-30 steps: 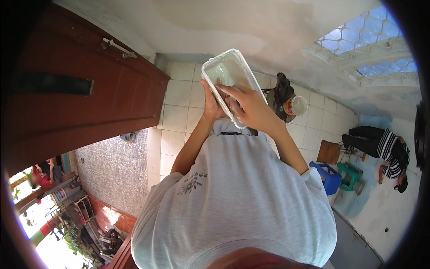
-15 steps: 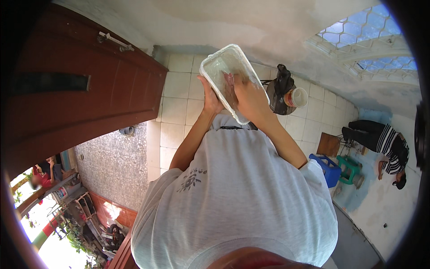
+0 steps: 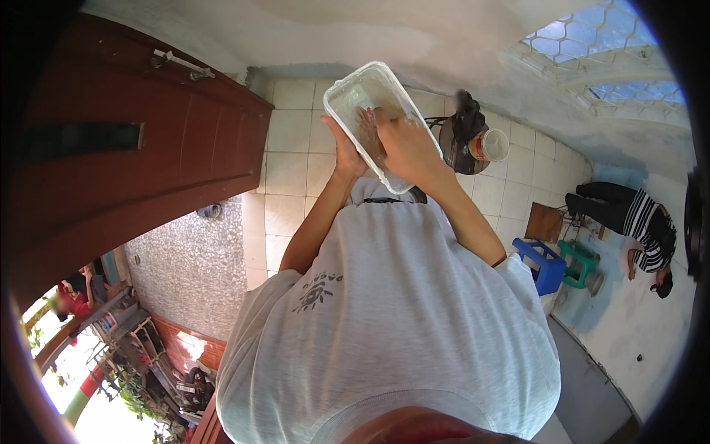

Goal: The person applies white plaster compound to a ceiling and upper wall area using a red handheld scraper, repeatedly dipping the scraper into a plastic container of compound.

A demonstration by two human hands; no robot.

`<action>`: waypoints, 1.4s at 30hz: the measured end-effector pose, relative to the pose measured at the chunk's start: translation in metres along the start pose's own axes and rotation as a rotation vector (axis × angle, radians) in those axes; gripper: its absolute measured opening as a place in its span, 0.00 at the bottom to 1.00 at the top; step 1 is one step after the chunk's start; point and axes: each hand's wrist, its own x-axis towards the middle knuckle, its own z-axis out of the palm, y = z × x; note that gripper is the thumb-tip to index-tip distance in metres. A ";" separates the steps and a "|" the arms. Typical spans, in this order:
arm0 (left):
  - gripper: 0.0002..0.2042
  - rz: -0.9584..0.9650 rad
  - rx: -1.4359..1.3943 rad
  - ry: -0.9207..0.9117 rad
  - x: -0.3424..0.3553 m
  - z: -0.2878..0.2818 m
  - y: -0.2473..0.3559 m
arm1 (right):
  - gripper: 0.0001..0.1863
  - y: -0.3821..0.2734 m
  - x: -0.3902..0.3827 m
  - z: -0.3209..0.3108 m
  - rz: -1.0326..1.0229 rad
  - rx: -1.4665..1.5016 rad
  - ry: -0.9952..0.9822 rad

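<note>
Residue (image 3: 353, 98) coats the tub (image 3: 390, 95) at twelve o'clock; our handwork seems half-done. Left hand (image 3: 347, 155) supports, right hand (image 3: 410, 148) reaches inside; we cannot tell whether fingers pinch.

Upper body: T-shirt (image 3: 436, 303), pale heathered grey, fine lengthwise streaks in the knit, loose cut, soft creases running down the front. Wearer's left chest bears a dark print (image 3: 316, 293): sun-like motif, rounded centre with pointed rays, small lettering alongside. Neckline (image 3: 414, 394) rounded, same grey, edged by a curved seam. Left sleeve (image 3: 255, 303) and right sleeve (image 3: 520, 275) short, wide, same cloth. Forearms, left hand (image 3: 349, 154) and right hand (image 3: 408, 152) bare. Beyond the hem, lower garment (image 3: 367, 189) light grey; narrow dark strip (image 3: 381, 200) beside it, nature unclear.
</note>
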 end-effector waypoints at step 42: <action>0.51 -0.026 0.075 0.009 0.001 -0.010 0.000 | 0.22 0.005 0.021 0.023 -0.063 0.092 -0.102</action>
